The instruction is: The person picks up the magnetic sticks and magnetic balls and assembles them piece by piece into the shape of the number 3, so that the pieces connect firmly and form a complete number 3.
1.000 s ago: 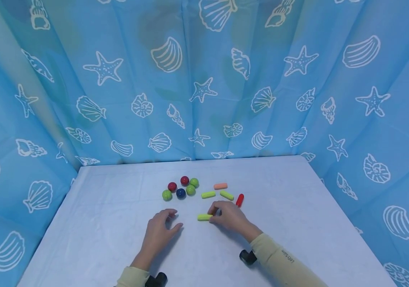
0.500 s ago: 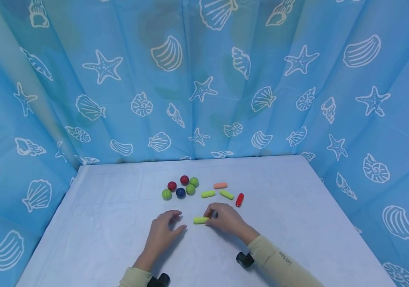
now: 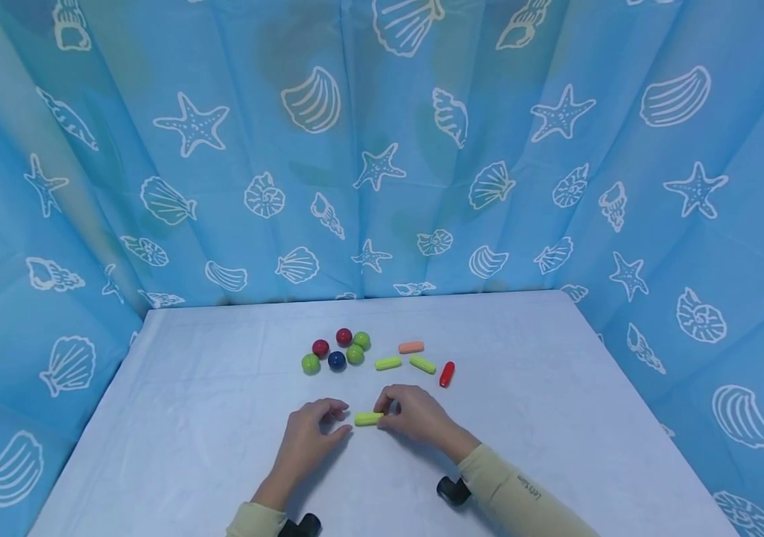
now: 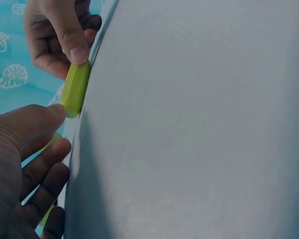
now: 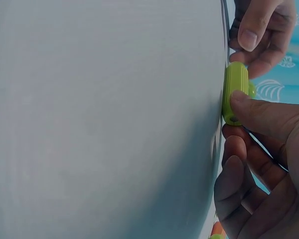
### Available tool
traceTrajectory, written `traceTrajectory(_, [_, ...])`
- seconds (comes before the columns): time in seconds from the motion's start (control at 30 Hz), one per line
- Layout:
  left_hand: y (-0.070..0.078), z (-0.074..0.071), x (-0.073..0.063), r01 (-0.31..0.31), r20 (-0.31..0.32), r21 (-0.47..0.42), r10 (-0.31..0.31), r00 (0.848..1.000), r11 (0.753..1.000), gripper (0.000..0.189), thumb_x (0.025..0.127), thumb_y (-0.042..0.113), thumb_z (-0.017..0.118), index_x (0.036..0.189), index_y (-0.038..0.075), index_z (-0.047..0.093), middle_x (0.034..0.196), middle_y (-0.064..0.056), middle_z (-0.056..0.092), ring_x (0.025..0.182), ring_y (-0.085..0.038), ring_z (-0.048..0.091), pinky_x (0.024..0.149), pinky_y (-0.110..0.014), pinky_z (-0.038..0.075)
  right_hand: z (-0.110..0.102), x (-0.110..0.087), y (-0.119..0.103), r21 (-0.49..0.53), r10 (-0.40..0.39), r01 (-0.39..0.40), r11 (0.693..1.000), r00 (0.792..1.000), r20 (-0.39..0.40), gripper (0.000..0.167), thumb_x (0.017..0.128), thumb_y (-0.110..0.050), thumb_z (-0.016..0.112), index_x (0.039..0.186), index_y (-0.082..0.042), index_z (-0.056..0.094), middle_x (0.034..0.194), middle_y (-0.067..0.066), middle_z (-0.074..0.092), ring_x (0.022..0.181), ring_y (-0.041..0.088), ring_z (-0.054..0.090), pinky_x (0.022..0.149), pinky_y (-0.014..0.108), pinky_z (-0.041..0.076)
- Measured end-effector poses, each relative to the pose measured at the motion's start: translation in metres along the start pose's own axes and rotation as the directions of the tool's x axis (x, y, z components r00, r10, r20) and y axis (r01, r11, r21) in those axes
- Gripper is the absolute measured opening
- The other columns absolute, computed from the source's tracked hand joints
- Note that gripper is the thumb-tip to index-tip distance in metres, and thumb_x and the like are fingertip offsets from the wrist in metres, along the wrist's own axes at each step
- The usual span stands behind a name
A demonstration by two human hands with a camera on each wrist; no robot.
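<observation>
My right hand (image 3: 417, 418) pinches the right end of a long, ribbed yellow-green bead (image 3: 367, 419) between thumb and fingers, over the near middle of the table. The bead lies sideways, and a dark hole shows in its end in the right wrist view. Just left of its free end is my left hand (image 3: 311, 434), thumb and fingers spread apart with nothing held. In the left wrist view, the left thumb overlaps the lower end of the bead (image 4: 75, 90).
Beyond the left hand lie several round beads: red (image 3: 344, 337), green (image 3: 311, 364) and dark blue (image 3: 337, 361). Farther right are two yellow-green long beads (image 3: 388, 363), an orange one (image 3: 411, 347) and a red one (image 3: 447, 374). A blue shell-print curtain (image 3: 382, 216) encloses the white table (image 3: 522, 358).
My right hand has carried the yellow-green bead left and slightly nearer. My left hand has shifted a little right, narrowing the gap. The other beads have stayed put.
</observation>
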State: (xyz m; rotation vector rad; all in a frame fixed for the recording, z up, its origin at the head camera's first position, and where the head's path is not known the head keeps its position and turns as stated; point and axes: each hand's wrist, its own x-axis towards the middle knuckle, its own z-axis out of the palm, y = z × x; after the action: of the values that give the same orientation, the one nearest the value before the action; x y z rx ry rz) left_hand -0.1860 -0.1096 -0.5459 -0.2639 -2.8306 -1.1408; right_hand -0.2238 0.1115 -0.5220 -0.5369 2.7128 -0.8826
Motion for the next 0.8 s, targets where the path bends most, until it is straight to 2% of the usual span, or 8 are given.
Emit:
traceTrajectory(0.4, [-0.0006, 0.0013, 0.0001, -0.033, 0.017, -0.006, 0.033, 0.999, 0.999, 0.024, 0.086, 0.022, 0.083, 0.108, 0.020, 0.074, 0.092, 0.013, 0.070, 0.087, -0.007, 0.060, 0.082, -0.036, 0.051, 0.0069, 0.0014, -0.0060, 0.023, -0.005, 0.005, 1.000, 1.000, 0.021, 0.018, 0.085, -0.019, 0.083, 0.095, -0.026, 0.071, 0.087, -0.015, 0.063, 0.078, 0.009, 0.055, 0.078, 0.028, 0.051])
traceTrajectory(0.8, [-0.0012, 0.0018, 0.0008, -0.013, 0.025, -0.010, 0.013, 1.000, 1.000, 0.016, 0.086, 0.020, 0.083, 0.099, 0.023, 0.075, 0.091, 0.014, 0.069, 0.088, -0.009, 0.059, 0.084, -0.038, 0.050, 0.0068, 0.0031, -0.0079, 0.033, -0.012, 0.011, 0.999, 0.999, 0.050, 0.018, 0.086, -0.020, 0.083, 0.096, -0.027, 0.071, 0.087, -0.016, 0.063, 0.077, 0.008, 0.056, 0.077, 0.027, 0.050])
